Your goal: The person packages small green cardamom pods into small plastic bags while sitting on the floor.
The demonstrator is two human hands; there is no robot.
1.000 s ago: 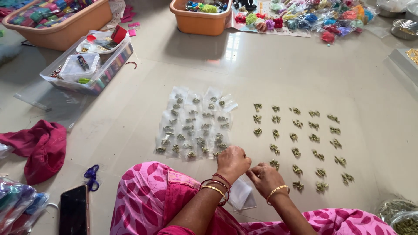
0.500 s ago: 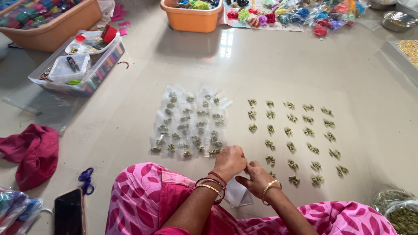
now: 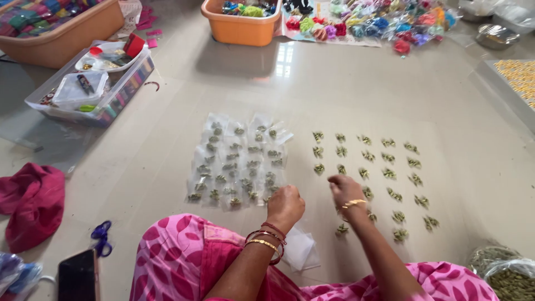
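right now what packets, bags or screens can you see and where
Small clear packets: rows on the floor left of the loose green pieces, each holding green bits.
Empty clear pouches: by the left hand.
Phone: bottom left, dark blank screen.
Clear bags: bottom right, filled with green bits.

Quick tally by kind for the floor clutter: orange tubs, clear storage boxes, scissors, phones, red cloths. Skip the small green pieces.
Orange tubs: 2
Clear storage box: 1
Blue scissors: 1
Phone: 1
Red cloth: 1
Total: 6
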